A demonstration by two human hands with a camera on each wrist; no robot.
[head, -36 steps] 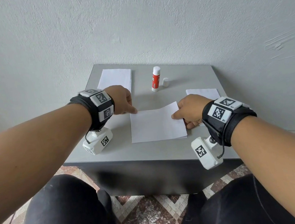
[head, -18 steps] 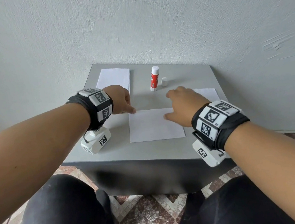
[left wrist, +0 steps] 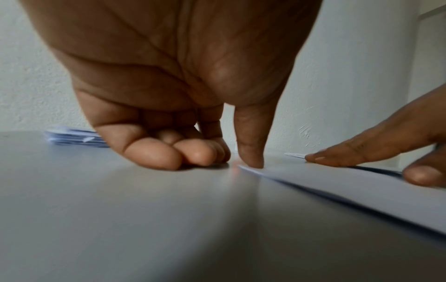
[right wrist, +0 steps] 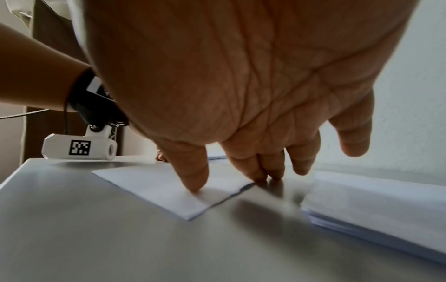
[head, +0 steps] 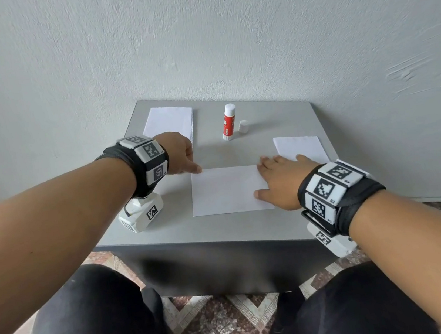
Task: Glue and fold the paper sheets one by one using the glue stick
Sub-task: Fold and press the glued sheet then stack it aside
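Note:
A folded white sheet [head: 225,190] lies flat in the middle of the grey table [head: 222,226]. My left hand [head: 181,155] presses one straight finger on the sheet's far left corner [left wrist: 251,167], and its other fingers [left wrist: 169,154] are curled onto the table. My right hand [head: 280,178] lies flat on the sheet's right edge, the thumb [right wrist: 193,175] and fingertips pressing the paper [right wrist: 156,183]. The red and white glue stick [head: 228,121] stands uncapped at the back, apart from both hands. Its white cap [head: 243,126] sits beside it.
A stack of white sheets [head: 169,120] lies at the back left, behind my left hand. Another pile of white paper [head: 298,147] sits at the right edge, just beyond my right hand. A wall rises directly behind the table; its front edge is near my knees.
My right hand let go of the sheet's far right edge, passed over the paper and now lies flat on its right side. The sheet has gone flat. The left hand stayed put.

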